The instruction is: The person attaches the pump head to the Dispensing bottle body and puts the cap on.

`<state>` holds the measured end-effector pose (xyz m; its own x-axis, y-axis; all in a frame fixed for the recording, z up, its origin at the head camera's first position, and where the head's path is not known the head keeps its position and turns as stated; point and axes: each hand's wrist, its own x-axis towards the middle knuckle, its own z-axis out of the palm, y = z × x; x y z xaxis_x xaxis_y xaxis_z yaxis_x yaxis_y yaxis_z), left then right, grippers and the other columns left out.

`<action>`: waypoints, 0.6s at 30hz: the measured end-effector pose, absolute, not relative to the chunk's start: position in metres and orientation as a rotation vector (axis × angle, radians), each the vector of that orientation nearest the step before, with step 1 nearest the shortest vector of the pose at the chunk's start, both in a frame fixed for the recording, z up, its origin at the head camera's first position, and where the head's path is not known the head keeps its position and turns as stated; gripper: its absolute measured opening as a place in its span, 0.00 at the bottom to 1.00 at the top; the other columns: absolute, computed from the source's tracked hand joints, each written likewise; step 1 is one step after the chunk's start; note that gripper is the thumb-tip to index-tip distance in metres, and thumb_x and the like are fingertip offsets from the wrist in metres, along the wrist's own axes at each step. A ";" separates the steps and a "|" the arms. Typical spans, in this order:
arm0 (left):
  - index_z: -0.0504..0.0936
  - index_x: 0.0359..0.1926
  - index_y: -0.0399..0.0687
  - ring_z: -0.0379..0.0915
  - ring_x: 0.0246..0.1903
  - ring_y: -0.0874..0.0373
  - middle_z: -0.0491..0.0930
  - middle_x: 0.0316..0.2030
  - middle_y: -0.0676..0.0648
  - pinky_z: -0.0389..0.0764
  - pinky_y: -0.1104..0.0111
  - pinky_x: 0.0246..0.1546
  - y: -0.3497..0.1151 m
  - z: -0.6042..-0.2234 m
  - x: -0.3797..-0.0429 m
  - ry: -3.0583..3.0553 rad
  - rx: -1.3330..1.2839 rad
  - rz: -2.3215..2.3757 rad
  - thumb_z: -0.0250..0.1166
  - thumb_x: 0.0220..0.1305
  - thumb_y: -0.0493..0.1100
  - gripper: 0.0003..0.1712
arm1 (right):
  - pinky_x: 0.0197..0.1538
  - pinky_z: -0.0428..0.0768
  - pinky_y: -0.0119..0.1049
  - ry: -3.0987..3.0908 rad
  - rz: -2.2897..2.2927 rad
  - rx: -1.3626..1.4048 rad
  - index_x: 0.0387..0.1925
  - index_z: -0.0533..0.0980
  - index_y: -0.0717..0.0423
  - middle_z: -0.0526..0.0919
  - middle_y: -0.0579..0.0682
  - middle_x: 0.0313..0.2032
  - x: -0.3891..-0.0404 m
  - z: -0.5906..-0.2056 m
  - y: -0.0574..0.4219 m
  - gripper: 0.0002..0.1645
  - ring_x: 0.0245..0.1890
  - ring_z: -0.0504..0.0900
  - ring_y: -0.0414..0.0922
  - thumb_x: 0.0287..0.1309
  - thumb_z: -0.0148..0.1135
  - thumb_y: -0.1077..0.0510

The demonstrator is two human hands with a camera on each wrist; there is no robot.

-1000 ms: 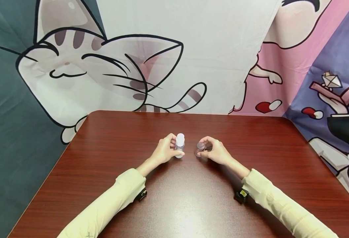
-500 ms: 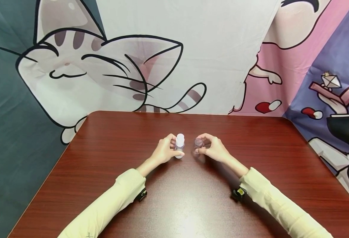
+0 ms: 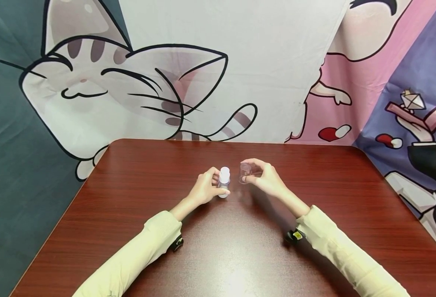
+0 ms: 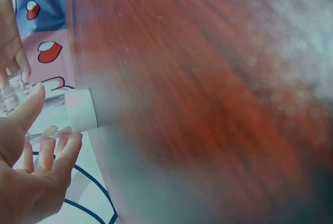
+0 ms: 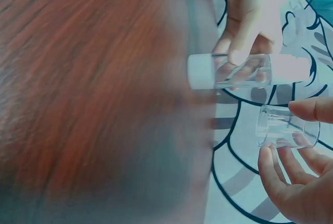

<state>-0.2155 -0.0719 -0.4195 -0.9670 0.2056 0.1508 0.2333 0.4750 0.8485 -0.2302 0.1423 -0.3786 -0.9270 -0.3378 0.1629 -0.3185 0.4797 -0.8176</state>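
Observation:
A small clear bottle (image 3: 224, 177) with a white base and white top stands upright near the middle of the table. My left hand (image 3: 204, 188) grips its body from the left, thumb in front and fingers behind. Close by on the right, my right hand (image 3: 271, 180) pinches a clear cylindrical cap (image 3: 245, 173) between thumb and fingers. The right wrist view shows the cap (image 5: 283, 128) held above the table and apart from the bottle (image 5: 242, 71). The bottle's white base (image 4: 81, 110) touches the tabletop in the left wrist view, its upper part partly hidden by my thumb.
The reddish-brown wooden table (image 3: 218, 231) has a rounded far edge. A cartoon cat curtain (image 3: 188, 90) hangs directly behind it. Dark devices sit at both wrists, the right one (image 3: 294, 236) marked with yellow.
My right hand has raised the cap from near the table, moving it slightly left and away from me. My left hand and the bottle have stayed in place.

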 end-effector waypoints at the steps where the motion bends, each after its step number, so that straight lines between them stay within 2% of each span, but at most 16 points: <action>1: 0.74 0.42 0.35 0.81 0.38 0.49 0.81 0.37 0.39 0.86 0.67 0.39 -0.072 -0.419 -0.215 -2.673 -0.403 -1.537 0.79 0.41 0.35 0.28 | 0.42 0.83 0.35 2.693 -1.474 -0.600 0.54 0.76 0.59 0.85 0.61 0.43 -0.234 -0.382 0.143 0.26 0.40 0.84 0.51 0.50 0.68 0.64; 5: 0.74 0.42 0.35 0.81 0.38 0.49 0.82 0.37 0.39 0.86 0.67 0.39 -0.073 -0.419 -0.215 -2.679 -0.418 -1.512 0.79 0.42 0.36 0.27 | 0.43 0.83 0.38 2.686 -1.512 -0.608 0.54 0.76 0.55 0.86 0.58 0.41 -0.237 -0.381 0.142 0.27 0.39 0.84 0.48 0.49 0.69 0.63; 9: 0.74 0.43 0.35 0.81 0.38 0.49 0.82 0.37 0.39 0.86 0.66 0.40 -0.073 -0.420 -0.215 -2.689 -0.418 -1.517 0.79 0.42 0.36 0.27 | 0.44 0.84 0.41 2.677 -1.569 -0.627 0.54 0.76 0.56 0.85 0.58 0.41 -0.237 -0.376 0.140 0.27 0.38 0.84 0.49 0.49 0.69 0.63; 18: 0.74 0.43 0.35 0.81 0.39 0.49 0.82 0.38 0.39 0.86 0.66 0.40 -0.073 -0.420 -0.216 -2.690 -0.409 -1.537 0.79 0.42 0.36 0.27 | 0.48 0.84 0.36 2.545 -1.768 -0.610 0.52 0.74 0.60 0.81 0.61 0.43 -0.238 -0.365 0.132 0.28 0.38 0.82 0.45 0.47 0.71 0.66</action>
